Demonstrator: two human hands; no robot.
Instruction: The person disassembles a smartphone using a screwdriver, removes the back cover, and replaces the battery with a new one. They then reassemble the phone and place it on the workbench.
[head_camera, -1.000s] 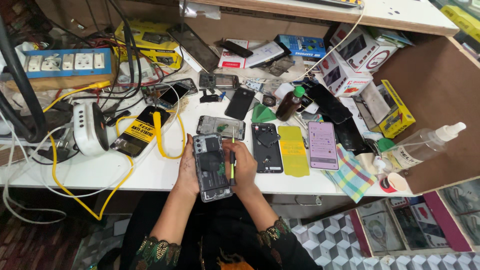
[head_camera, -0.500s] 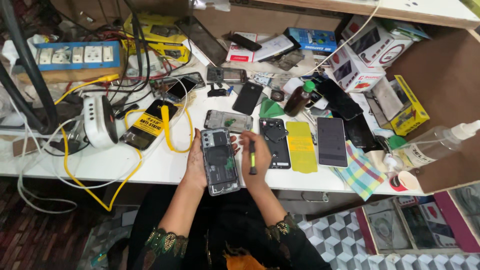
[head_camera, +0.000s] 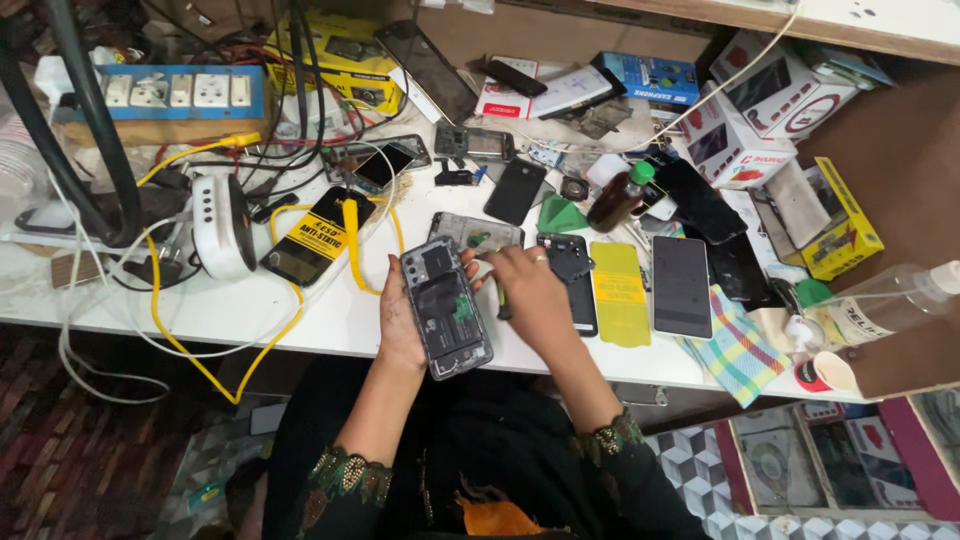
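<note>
Cluttered white workbench (head_camera: 250, 310), seen from above: opened dark smartphone with its back cover off and inner parts bared (head_camera: 446, 308), held at the near edge of the bench, tilted a little, top end toward the far side. Left hand (head_camera: 398, 325) beneath and beside the phone, fingers wrapped along its left edge and gripping it, forearm rising from a black sleeve with embroidered cuff (head_camera: 340, 470). Right hand (head_camera: 530, 290) just beside the phone's right edge, fingers curled shut around a thin dark tool (head_camera: 503, 298) with a yellowish tip, fingertips touching the phone's upper right corner; ring on one finger.

Crowding the hands: grey phone back plate (head_camera: 475, 235) just beyond the held phone; black phone frame (head_camera: 572, 275) partly hidden under the right hand; yellow rectangular sheet (head_camera: 620, 292) next to it; dark-screened phone lying flat (head_camera: 681, 286) further right; checked pastel cloth (head_camera: 735, 350) at the bench edge. Left of the hands, black-and-yellow anti-static pouch (head_camera: 315, 235) looped by a yellow cable (head_camera: 200, 345), and a white rounded device (head_camera: 222, 225). At the back, blue power strip with white sockets (head_camera: 170, 92), green plastic triangle (head_camera: 560, 215), small brown bottle with green cap (head_camera: 618, 198), black phone face down (head_camera: 516, 190), white-and-red cardboard boxes (head_camera: 745, 120), yellow box (head_camera: 845, 215). Far right, clear spray bottle lying on its side (head_camera: 880, 295) and a small red-and-white cup (head_camera: 825, 372).
</note>
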